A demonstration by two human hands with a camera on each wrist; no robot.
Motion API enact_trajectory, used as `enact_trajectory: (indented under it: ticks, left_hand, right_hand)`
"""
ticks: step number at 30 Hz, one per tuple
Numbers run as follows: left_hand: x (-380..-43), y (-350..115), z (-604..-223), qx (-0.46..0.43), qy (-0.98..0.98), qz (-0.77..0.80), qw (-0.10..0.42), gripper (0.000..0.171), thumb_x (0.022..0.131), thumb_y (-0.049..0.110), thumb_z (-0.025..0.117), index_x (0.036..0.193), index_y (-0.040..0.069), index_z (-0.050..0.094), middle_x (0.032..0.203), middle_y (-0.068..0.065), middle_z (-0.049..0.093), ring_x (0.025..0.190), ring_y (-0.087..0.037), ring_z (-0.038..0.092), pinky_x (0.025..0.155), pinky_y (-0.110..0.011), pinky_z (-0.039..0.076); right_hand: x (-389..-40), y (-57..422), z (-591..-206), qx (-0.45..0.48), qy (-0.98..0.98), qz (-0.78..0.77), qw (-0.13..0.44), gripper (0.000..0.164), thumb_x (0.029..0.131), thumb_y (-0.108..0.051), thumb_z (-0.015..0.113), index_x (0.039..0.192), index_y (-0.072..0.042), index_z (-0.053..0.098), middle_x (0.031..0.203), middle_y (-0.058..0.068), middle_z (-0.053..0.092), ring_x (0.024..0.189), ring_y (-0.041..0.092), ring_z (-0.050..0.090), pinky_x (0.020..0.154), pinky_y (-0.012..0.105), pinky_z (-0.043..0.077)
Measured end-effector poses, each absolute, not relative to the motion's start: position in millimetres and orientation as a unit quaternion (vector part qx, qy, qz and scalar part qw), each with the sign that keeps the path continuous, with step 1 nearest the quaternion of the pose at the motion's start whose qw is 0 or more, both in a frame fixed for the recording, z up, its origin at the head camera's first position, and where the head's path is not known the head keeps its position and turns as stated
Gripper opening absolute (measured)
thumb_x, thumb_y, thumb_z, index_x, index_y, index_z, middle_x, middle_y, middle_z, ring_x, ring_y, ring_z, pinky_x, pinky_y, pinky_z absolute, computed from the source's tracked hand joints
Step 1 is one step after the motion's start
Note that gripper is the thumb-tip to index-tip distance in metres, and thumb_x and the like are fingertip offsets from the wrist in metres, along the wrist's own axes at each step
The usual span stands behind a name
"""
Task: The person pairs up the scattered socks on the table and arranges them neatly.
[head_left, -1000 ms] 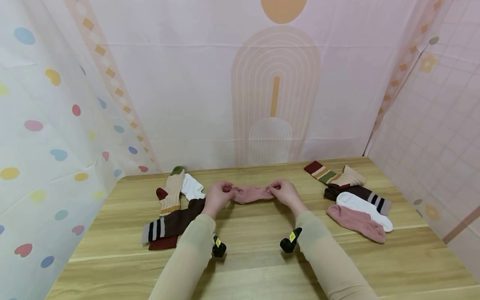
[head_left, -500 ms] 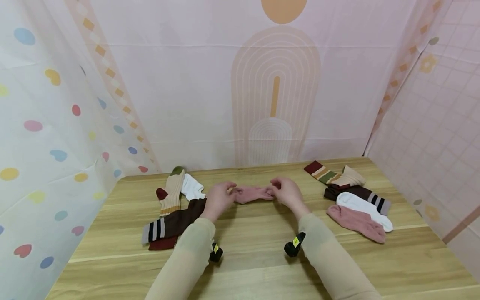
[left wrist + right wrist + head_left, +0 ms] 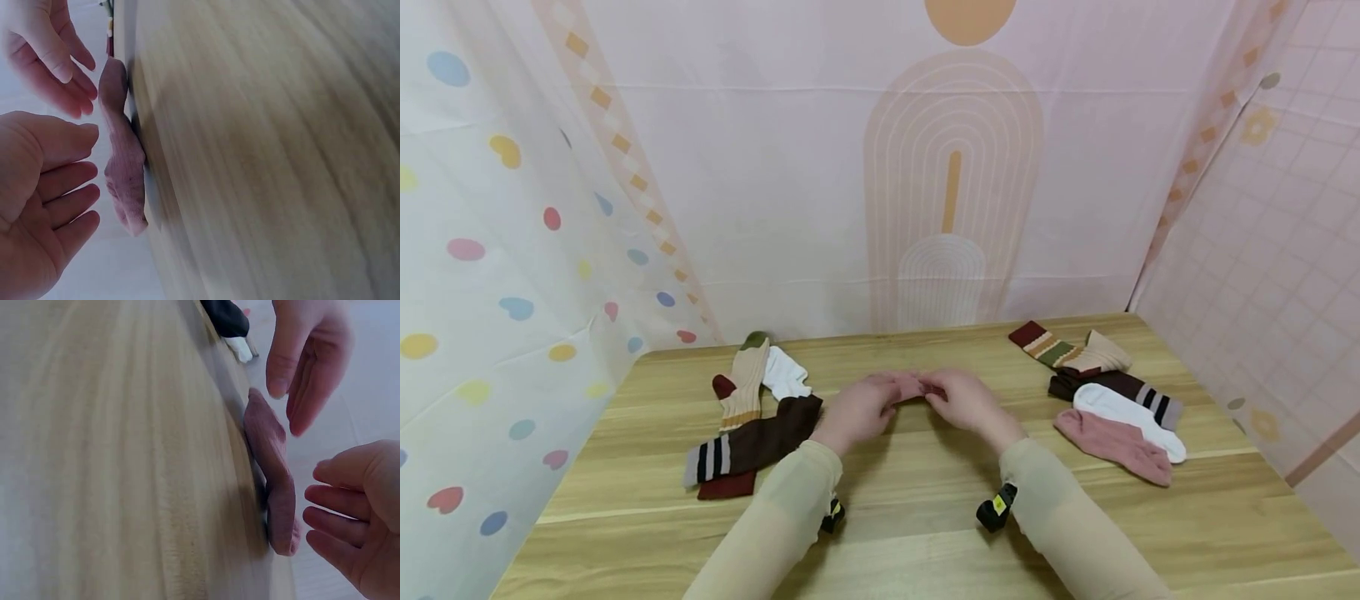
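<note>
I faced a wood-grained table (image 3: 917, 533), backed by a pinkish hanging (image 3: 767, 175) printed with nested arches (image 3: 910, 183) (an orange disc (image 3: 970, 18) above). White dotted cloth (image 3: 535, 350) hung on my left; a faintly gridded sheet (image 3: 1277, 275), on my right.

A long, pale beige cloth left sleeve (image 3: 760, 529) and a matching right sleeve (image 3: 1078, 525) end at the wrists, greyer toward the cuffs. A small black left wrist device (image 3: 831, 522) and similar right wrist device (image 3: 989, 518) show yellow patches.
</note>
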State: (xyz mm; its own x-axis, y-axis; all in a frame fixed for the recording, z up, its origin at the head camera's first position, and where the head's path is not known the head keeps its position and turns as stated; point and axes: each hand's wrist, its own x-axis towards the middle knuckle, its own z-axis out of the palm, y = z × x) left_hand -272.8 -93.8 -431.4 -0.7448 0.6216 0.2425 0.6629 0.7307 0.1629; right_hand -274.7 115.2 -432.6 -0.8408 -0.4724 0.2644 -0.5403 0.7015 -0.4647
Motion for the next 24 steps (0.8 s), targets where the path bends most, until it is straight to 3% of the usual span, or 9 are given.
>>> enact_trajectory:
  ticks: [3,7,15,22,24]
  left_hand:
    - [-273.0,-92.2,-433.1,-0.365,-0.922,-0.100,0.080,0.027,0.090,0.004,0.068,0.117,0.004,0.069,0.124,-0.013,0.065,0.119,-0.033,0.058,0.101,-0.046,0.045]
    - [-272.0,-90.2,-435.1,-0.370,-0.924,-0.071,0.064,0.036,0.091,0.005,0.066,0.128,0.002,0.064,0.131,-0.014,0.061,0.125,-0.034,0.053,0.107,-0.046,0.040]
    - [-267.6,-88.5,-438.5,-0.343,-0.938,-0.032,0.037,0.019,0.093,0.013,0.067,0.108,0.003,0.069,0.118,-0.016,0.067,0.110,-0.034,0.063,0.098,-0.046,0.047]
    - [-271.3,-90.0,-436.3,-0.335,-0.940,-0.068,-0.010,0.028,0.088,0.014,0.072,0.114,0.002,0.070,0.128,-0.017,0.063,0.116,-0.033,0.060,0.101,-0.045,0.045]
    - [-274.2,-91.8,-435.5,-0.344,-0.935,-0.085,-0.020,0.025,0.087,0.014,0.073,0.109,0.002,0.070,0.122,-0.015,0.065,0.111,-0.030,0.061,0.099,-0.043,0.046]
  right_hand:
    - [-272.7,114.6,-434.8,0.303,-0.920,0.243,0.053,0.030,0.093,-0.004,0.066,0.123,0.001,0.067,0.123,0.016,0.066,0.118,0.032,0.059,0.102,0.046,0.044]
    - [-271.0,114.2,-438.0,0.322,-0.923,0.209,0.039,0.032,0.095,-0.005,0.063,0.126,0.002,0.064,0.127,0.017,0.063,0.121,0.033,0.057,0.103,0.047,0.043]
    - [-269.7,114.4,-442.6,0.340,-0.925,0.168,0.019,0.031,0.094,-0.005,0.064,0.123,0.005,0.065,0.125,0.019,0.064,0.122,0.035,0.056,0.104,0.047,0.042]
    - [-273.4,113.8,-445.2,0.330,-0.928,0.171,0.022,0.016,0.093,-0.006,0.065,0.107,0.001,0.069,0.112,0.016,0.066,0.111,0.032,0.061,0.099,0.045,0.046]
    - [-275.9,114.4,-447.1,0.325,-0.928,0.178,0.028,0.012,0.092,-0.005,0.066,0.103,0.000,0.069,0.110,0.015,0.065,0.109,0.032,0.061,0.098,0.045,0.046]
